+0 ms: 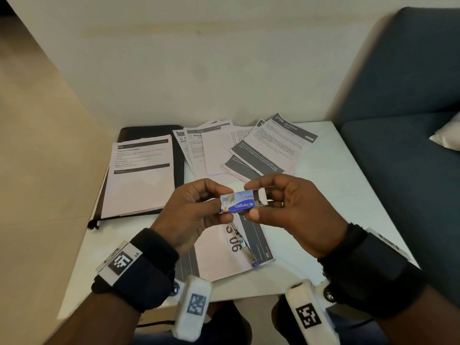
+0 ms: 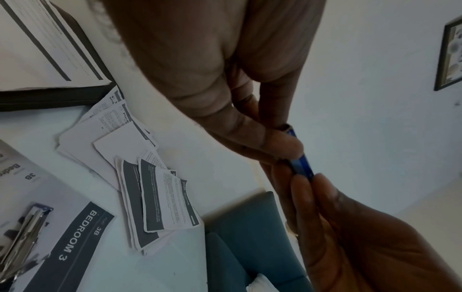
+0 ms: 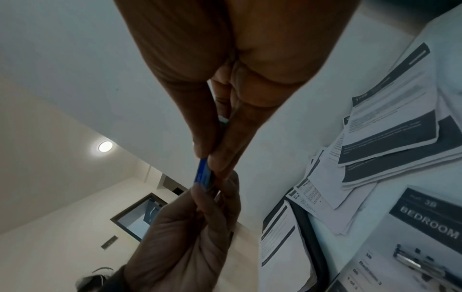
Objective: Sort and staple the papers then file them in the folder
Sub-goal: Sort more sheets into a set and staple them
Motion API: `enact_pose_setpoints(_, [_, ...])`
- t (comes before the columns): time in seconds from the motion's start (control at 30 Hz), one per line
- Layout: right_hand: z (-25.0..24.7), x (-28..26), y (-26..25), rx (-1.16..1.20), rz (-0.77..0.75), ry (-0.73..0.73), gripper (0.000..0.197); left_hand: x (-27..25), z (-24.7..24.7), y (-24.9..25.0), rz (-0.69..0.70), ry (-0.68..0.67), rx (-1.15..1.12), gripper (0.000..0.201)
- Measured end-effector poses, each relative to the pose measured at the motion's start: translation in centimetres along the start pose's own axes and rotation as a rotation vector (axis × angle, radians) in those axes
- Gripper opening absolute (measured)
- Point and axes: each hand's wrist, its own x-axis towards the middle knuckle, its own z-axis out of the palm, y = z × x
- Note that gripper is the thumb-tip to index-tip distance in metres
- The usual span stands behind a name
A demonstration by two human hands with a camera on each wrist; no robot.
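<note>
White worktop (image 1: 323, 170) by a wall; both hands raised above the stapler (image 1: 242, 241); left hand (image 1: 191, 210) pinches the staple box (image 1: 237, 202) sleeve; right hand (image 1: 288, 207) pinches its tray; papers (image 1: 249, 145) and folder (image 1: 179, 155) beyond the stapler.

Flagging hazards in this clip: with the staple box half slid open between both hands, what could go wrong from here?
1. The left hand holds the staple box sleeve while the right hand draws the tray out above the table; pulled too far, staples may spill onto the papers.
2. The stapler lies opened on the Bedroom sheet; a dropped box could knock it.
</note>
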Motion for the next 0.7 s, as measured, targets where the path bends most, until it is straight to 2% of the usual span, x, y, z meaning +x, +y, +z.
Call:
enact_pose_setpoints(0.1, [0.1, 0.0, 0.1, -0.119, -0.033, 0.019, 0.035, -0.1, 0.0, 0.0, 0.012, -0.019, 0.062, 0.008])
enact_pose_setpoints(0.2, [-0.1, 0.0, 0.3, -0.097, -0.032, 0.054, 0.034, 0.0, -0.3, 0.2, 0.036, -0.038, 0.074, 0.017])
enact_pose_setpoints(0.33, [-0.4, 0.1, 0.4, -0.136, -0.063, 0.085, 0.034, -0.3, 0.3, 0.7, -0.068, -0.117, -0.056, 0.025])
enact_pose_setpoints(0.43, [0.0, 0.0, 0.4, -0.179, -0.069, 0.059, 0.034, -0.4, 1.2, 0.1, -0.047, -0.135, 0.169, 0.034])
enact_pose_setpoints(0.5, [0.1, 0.0, 0.5, -0.148, -0.055, 0.042, 0.032, -0.3, 1.2, -0.2, -0.01, -0.141, 0.275, 0.026])
enact_pose_setpoints(0.6, [-0.3, 0.0, 0.6, -0.132, -0.034, 0.027, 0.032, -0.3, 0.4, -0.2, -0.008, -0.137, 0.347, 0.023])
enact_pose_setpoints(0.7, [-0.6, 0.1, 0.5, -0.134, -0.026, 0.026, 0.032, -0.3, 0.2, 0.0, 0.004, -0.131, 0.325, 0.023])
